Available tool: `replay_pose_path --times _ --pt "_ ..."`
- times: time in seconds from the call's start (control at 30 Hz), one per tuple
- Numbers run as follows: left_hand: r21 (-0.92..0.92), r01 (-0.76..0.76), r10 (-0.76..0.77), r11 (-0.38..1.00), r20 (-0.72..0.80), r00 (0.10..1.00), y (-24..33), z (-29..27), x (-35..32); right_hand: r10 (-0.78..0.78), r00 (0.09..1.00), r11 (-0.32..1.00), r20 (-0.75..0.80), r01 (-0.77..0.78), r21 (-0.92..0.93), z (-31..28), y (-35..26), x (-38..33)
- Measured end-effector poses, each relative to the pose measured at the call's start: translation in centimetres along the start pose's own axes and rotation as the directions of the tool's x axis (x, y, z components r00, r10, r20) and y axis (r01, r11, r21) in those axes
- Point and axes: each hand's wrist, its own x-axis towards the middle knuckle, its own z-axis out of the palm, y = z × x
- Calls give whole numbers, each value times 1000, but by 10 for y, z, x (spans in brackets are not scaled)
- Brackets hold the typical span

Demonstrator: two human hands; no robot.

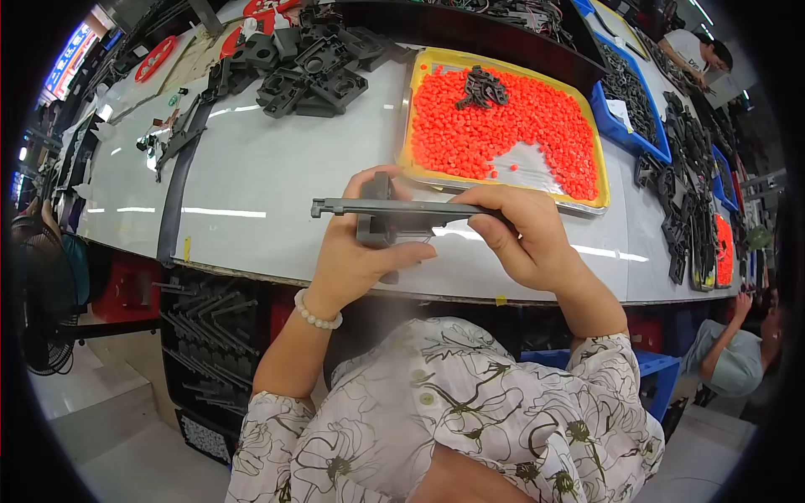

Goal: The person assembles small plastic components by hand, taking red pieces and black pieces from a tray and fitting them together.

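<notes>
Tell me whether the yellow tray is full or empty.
Mostly full: orange pellets cover the yellow tray, apart from one bare patch.

Blue-and-red sign (69,57) far upper left, white label (620,113) in blue bin (625,134)

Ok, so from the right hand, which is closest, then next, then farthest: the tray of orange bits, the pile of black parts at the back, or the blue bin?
Going by the head view, from the right hand:
1. Tray of orange bits, just behind the hand, on the white table.
2. Blue bin, farther back and to the right, past the tray.
3. Pile of black parts, far back on the left.
</notes>
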Motion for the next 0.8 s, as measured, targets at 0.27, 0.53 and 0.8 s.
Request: replay_pose_path --times 0.27,0.53,0.8 --pt "0 57 -57 998 -75 996 -2 6 0 -130 990 986 -54 124 -108 6 -1 2" --pt "46 123 -119 991 -79 990 -3 9 -2 -31 998 998 -54 28 -54 16 -8 8" --pt "88 180 -175 980 -61 983 7 15 0 1 986 1000 -165 0 6 28 -4 6"
